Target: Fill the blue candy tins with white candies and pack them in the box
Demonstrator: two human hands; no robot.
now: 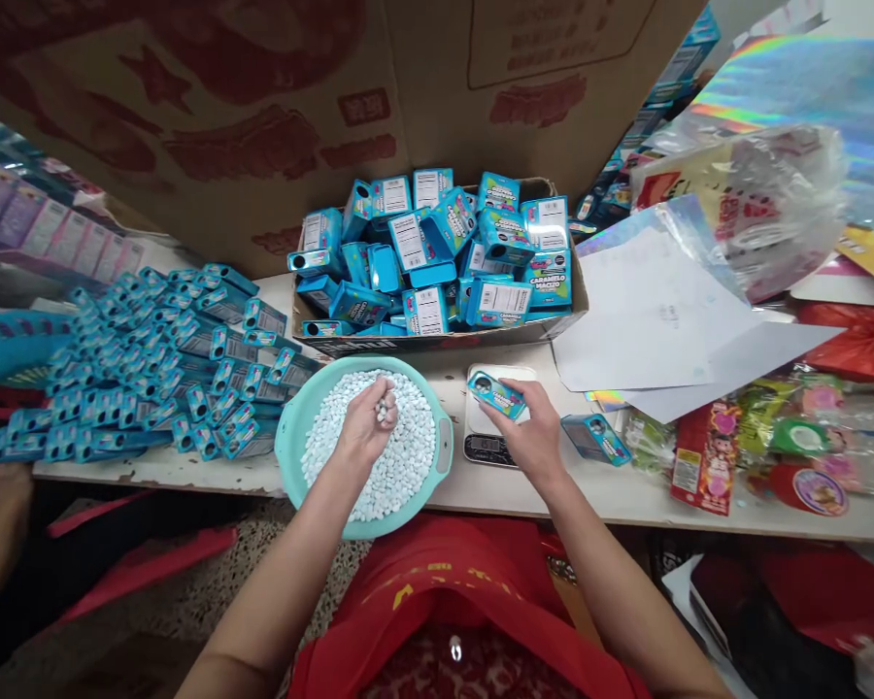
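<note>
My left hand [366, 425] is closed around a few small white candies [383, 408], just above a turquoise basin [289, 437] filled with the same candies. In my right hand [533, 427] is a small blue candy box [496, 393], its end with a round dark opening turned up. The box is over a white kitchen scale [485, 434] with a dark display; whether it touches the pan I cannot tell. Another blue box [597, 439] lies to the right of that hand.
A carton [422, 345] heaped with blue boxes stands behind the basin. Rows of blue boxes [152, 359] are stacked at left. White paper sheets [648, 311] and bagged sweets [801, 437] lie at right. Another person's hand [4, 505] shows at the left edge.
</note>
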